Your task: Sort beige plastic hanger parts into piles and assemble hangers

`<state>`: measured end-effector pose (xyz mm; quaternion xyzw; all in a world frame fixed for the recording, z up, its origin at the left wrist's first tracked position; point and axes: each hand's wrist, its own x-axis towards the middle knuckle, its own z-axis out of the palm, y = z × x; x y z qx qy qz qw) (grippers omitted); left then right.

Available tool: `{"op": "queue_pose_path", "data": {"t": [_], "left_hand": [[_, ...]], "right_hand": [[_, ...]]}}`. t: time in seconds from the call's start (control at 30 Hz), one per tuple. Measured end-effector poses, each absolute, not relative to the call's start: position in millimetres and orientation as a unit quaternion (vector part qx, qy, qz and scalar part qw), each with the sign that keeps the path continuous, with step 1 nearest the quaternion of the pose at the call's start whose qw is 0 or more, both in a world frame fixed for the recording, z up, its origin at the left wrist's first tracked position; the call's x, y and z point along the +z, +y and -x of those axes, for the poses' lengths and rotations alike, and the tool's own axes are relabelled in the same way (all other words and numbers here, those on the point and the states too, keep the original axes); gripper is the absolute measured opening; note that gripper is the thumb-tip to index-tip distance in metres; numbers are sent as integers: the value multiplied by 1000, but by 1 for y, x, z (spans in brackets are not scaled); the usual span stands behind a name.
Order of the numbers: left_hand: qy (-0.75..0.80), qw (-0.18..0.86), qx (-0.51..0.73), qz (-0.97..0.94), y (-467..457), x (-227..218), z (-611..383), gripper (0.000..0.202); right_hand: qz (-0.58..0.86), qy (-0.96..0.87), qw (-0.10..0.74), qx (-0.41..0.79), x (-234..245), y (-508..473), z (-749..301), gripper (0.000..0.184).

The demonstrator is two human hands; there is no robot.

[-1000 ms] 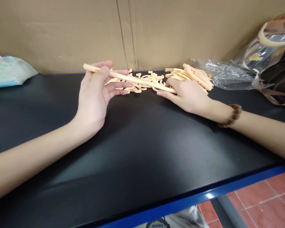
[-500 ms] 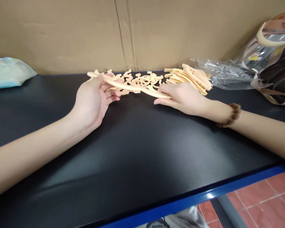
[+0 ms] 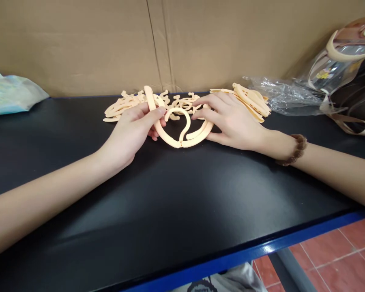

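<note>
A cream plastic hanger (image 3: 173,140) lies flat on the black table (image 3: 170,211), its hook curling up in the middle. My left hand (image 3: 134,132) pinches its left arm between thumb and fingers. My right hand (image 3: 231,119) holds its right arm, fingers curled over the end. Behind the hands lies a heap of loose cream hooks (image 3: 182,103). A stack of cream hanger arms (image 3: 249,101) sits behind my right hand, and another small pile of cream arms (image 3: 118,109) lies behind my left hand. A bead bracelet (image 3: 296,150) is on my right wrist.
A cardboard wall (image 3: 109,44) closes off the back of the table. A pale plastic bag (image 3: 9,93) lies at the far left. Clear plastic wrap (image 3: 286,97) and bagged shoes (image 3: 346,73) crowd the right. The table's blue front edge (image 3: 261,249) runs above a red tiled floor.
The long straight piece held up between both hands came down toward me and now lies flat as a curved hanger. Both hands drew closer together. A pile of arms is now uncovered at the left.
</note>
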<state>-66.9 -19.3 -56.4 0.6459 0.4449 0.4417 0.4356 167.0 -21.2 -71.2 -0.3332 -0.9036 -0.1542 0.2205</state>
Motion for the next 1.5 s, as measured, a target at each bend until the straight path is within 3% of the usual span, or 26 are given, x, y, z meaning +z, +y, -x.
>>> {"op": "queue_pose_path", "data": {"t": [0.1,0.23,0.53,0.7,1.07,1.13,1.3,1.5], "left_hand": [[440,404,414,-687,-17,-61,69,18],[431,391,372,-723,-17,-64,73,29],[409,426,339,-733,-20,-60,72,33],[415,445,352,-711,-19,-61,72,32],[414,461,358,-699,-19,-60,74,38],[412,478,351,-692,-20,-59,74,42],[415,487,361,-678,-22,-56,73,37],[412,498,371,-667,-22,-56,72,37]], "right_hand": [[334,-900,238,-149,-71,-21,-167,40],[318,-908,243,-126,-72,-21,-167,49],[301,-921,235,-76,-69,-22,-166,59],[316,-903,275,-97,-65,-27,-165,59],[364,-837,388,-129,-67,-28,-163,49],[374,-827,400,-126,-69,-27,-163,40],[359,-839,387,-132,-71,-27,-162,10],[279,-907,301,-95,-67,-33,-160,21]]}}
